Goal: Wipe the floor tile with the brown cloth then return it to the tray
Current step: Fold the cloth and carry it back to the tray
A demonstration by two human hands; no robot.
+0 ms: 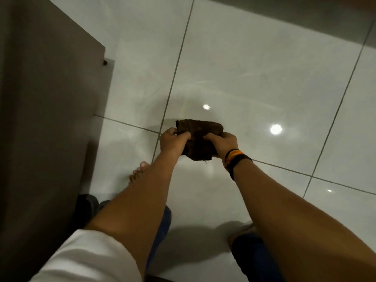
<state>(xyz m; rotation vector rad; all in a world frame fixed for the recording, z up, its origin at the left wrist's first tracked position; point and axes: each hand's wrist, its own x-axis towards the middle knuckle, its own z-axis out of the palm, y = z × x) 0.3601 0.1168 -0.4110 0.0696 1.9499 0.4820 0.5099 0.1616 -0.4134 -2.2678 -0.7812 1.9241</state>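
Observation:
A bunched brown cloth (200,135) is held in the air above the glossy white floor tiles (254,78). My left hand (173,141) grips its left side and my right hand (223,142) grips its right side, both with fingers curled into the fabric. The cloth's lower end hangs down between my wrists. My right wrist wears a dark band with orange and yellow stripes. No tray is in view.
A tall grey-brown cabinet panel (46,98) stands along the left side. My bare left foot (138,174) rests on the tile beside it, and my right foot (242,231) shows lower right. Dark grout lines (175,78) cross the floor.

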